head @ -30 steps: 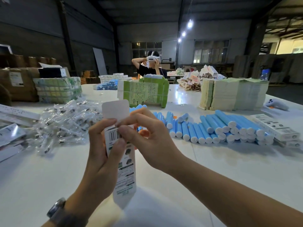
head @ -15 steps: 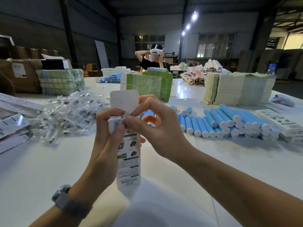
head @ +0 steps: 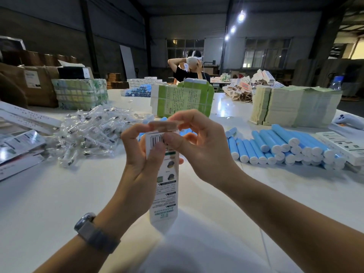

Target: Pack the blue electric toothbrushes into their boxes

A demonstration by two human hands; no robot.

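Gripping the upright box [head: 164,186] above the table [head: 49,203] in the left hand [head: 141,160], right hand [head: 199,146] fingers pinching its top flap [head: 163,126] down — best tucked squarely, box steadied, toothbrushes [head: 283,146] waiting right.

Bare forearms, a grey-strapped wristwatch [head: 92,231] on the left wrist

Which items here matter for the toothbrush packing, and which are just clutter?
Job:
- white printed carton, gripped by left hand, top flap folded by right hand
- blue cylindrical toothbrush handles

Clutter:
- green flat-carton stack
- white controller
- plastic water bottle
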